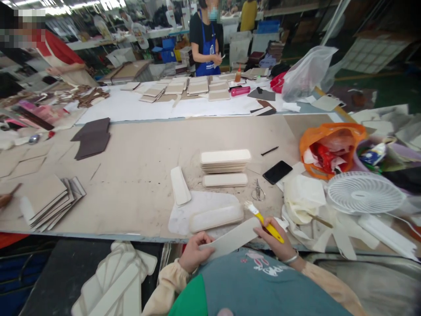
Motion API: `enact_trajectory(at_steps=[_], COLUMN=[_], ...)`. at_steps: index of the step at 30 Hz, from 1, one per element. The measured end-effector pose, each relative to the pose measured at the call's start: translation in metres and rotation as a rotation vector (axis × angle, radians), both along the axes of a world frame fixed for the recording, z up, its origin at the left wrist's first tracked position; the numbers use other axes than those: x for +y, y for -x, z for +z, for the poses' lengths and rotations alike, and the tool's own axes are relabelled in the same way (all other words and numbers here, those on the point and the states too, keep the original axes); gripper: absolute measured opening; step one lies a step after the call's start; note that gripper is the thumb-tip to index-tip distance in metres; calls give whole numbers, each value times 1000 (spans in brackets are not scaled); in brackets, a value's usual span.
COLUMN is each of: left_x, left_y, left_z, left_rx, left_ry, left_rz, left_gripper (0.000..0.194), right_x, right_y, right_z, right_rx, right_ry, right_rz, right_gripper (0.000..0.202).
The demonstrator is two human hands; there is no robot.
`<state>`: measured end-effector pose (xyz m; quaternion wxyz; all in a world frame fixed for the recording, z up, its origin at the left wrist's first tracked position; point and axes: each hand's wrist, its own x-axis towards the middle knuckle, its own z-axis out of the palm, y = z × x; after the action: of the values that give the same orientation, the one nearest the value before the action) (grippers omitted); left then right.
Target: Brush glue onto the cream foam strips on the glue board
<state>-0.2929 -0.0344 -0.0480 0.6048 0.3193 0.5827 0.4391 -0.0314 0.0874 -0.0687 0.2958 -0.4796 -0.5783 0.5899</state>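
My left hand pinches the left end of a pale flat strip, held tilted just over the table's front edge. At the strip's right end, my right hand grips it and also holds a yellow-handled brush, its pale bristles pointing away from me. Beyond the strip, a long rounded white panel lies on a whitish sheet. Two narrow pale pieces overlap behind that sheet. Farther back stands a stack of rounded strips, with a lower stack in front.
Small scissors, a black phone and a dark pen lie to the right. An orange bag and a white fan stand farther right. Rounded panels are heaped at lower left. A co-worker stands across the table.
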Motion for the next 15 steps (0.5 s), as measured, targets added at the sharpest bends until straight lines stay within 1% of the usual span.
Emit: enact_trajectory(at_steps=[2, 5, 7, 10, 12, 15], left_x=[-5, -10, -13, -25, -39, -62], left_y=[-8, -13, -9, 14, 32, 53], left_z=[-2, -4, -6, -17, -28, -44], left_rx=[-142, -349, -442, -483, -460, -418], left_ry=[-9, -16, -12, 18, 63, 156], left_rz=[146, 412, 617, 889, 990, 1040], left_gripper=[28, 31, 30, 22, 15, 9], right_x=[-1, -1, -2, -1, -1, -1], right_y=[1, 5, 7, 7, 4, 2], right_z=[3, 8, 9, 8, 7, 9], right_rx=[-29, -58, -47, -4, 25, 62], right_ry=[-37, -71, -57, 1, 22, 45], right_rz=[24, 48, 29, -32, -65, -51], right_gripper=[27, 27, 27, 30, 31, 31])
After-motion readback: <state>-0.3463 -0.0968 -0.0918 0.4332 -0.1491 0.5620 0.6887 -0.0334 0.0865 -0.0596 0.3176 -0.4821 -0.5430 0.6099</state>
